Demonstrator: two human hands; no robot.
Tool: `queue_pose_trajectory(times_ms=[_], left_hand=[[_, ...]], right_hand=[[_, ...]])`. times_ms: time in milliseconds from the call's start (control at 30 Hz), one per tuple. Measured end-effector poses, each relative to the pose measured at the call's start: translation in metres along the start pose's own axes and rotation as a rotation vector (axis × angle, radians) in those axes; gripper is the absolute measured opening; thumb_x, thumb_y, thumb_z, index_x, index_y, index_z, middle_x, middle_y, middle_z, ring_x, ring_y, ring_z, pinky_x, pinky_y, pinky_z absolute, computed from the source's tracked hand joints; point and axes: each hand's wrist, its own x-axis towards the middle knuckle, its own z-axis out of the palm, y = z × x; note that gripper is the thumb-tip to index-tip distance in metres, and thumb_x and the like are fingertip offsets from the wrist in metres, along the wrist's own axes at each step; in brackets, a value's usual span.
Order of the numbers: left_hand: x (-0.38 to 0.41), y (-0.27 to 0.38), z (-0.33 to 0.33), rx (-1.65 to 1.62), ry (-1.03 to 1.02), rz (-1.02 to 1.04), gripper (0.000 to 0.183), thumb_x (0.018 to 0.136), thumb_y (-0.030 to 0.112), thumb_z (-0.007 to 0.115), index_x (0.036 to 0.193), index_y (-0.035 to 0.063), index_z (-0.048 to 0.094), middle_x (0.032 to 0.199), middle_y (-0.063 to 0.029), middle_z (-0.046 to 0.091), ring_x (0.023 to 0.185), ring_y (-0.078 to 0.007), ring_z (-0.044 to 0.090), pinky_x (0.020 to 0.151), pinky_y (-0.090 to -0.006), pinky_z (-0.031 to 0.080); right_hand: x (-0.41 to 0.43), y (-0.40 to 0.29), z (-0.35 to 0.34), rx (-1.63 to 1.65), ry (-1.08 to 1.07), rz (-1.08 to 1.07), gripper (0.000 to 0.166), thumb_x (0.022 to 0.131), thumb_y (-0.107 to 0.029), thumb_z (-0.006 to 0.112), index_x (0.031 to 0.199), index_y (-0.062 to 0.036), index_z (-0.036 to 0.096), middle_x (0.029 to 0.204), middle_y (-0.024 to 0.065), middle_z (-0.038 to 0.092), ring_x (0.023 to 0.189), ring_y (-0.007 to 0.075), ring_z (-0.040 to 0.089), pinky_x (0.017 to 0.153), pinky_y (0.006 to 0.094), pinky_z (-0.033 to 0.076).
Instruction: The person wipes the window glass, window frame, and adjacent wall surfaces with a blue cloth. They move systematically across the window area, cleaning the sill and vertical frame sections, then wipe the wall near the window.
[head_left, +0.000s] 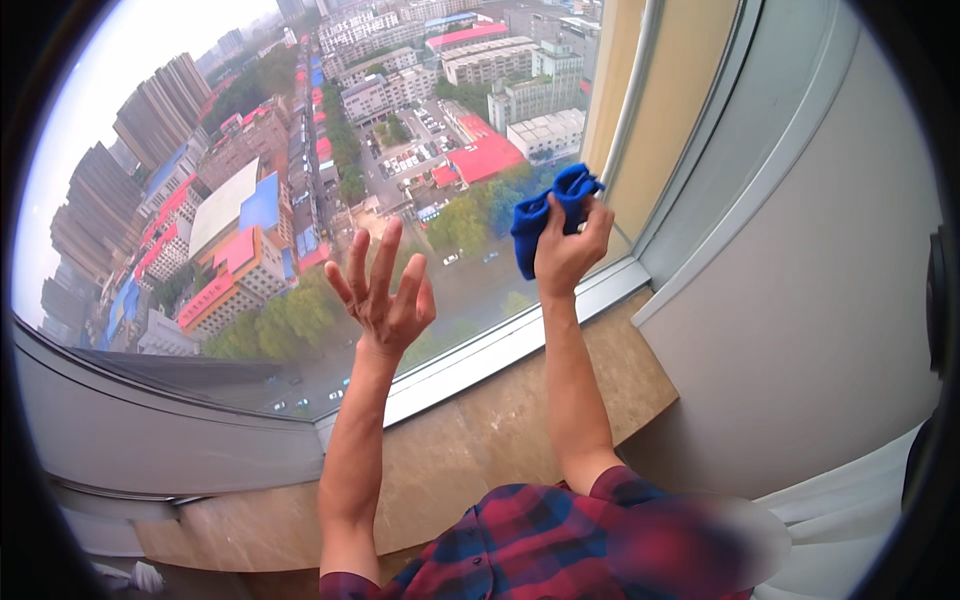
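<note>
A bunched blue cloth (531, 225) is pinched between the thumb and fingers of my right hand (568, 244). That hand is raised before the right part of the large window pane (450, 330), near its frame; whether the cloth touches the glass I cannot tell. My left hand (386, 304) is lifted in front of the same pane, left of the cloth, with its fingers spread and nothing in them. The palm side of the left hand is mostly turned away from view.
Below the window runs a silver metal frame (480, 364) and a brown stone sill (465, 435). A pale wall (780, 270) stands on the right. White curtain fabric (832, 536) hangs at the lower right. Beyond the glass, far below, lie streets and buildings (247, 262).
</note>
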Motion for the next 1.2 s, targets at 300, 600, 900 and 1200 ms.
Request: queue_pose_trajectory(times_ms=[300,600,900,1200], left_hand=[[0.003,0.0,0.007,-0.022,0.062,-0.014,0.018,0.075,0.007,0.066,0.083,0.0226,0.066,0.142,-0.0039,0.065,0.145,-0.0313,0.045,0.129,-0.0478,0.002],[0.0,0.0,0.006,-0.011,0.03,-0.009,0.019,0.075,0.007,0.066,0.086,0.0222,0.067,0.144,-0.0035,0.063,0.145,-0.0322,0.045,0.129,-0.0486,0.002],[0.002,0.001,0.007,0.018,0.011,0.032,0.015,0.079,0.008,0.072,0.09,0.0178,0.071,0.146,-0.0101,0.061,0.147,-0.0366,0.042,0.128,-0.0498,0.001],[0.002,0.008,-0.003,0.03,-0.044,-0.025,0.016,0.083,0.006,0.069,0.097,0.0143,0.066,0.151,-0.0135,0.055,0.147,-0.0398,0.04,0.125,-0.0573,0.006]], right_hand=[[-0.017,0.001,0.003,0.049,-0.003,-0.005,0.034,0.085,-0.016,0.084,0.103,0.002,0.061,0.093,0.0152,0.065,0.084,0.0321,0.063,0.078,0.0404,0.05],[-0.023,0.044,0.012,-0.048,0.145,0.291,0.033,0.093,-0.022,0.076,0.106,0.0034,0.059,0.098,0.0184,0.064,0.092,0.0404,0.063,0.082,0.046,0.05],[-0.118,-0.022,-0.006,0.22,-0.228,-0.183,0.04,0.099,-0.023,0.065,0.13,0.0019,0.062,0.148,0.0232,0.05,0.139,0.0475,0.045,0.116,0.0558,0.035],[-0.035,0.059,0.02,0.165,0.011,-0.086,0.049,0.104,-0.027,0.057,0.142,0.0049,0.052,0.156,0.0279,0.041,0.145,0.0533,0.035,0.119,0.0586,0.028]])
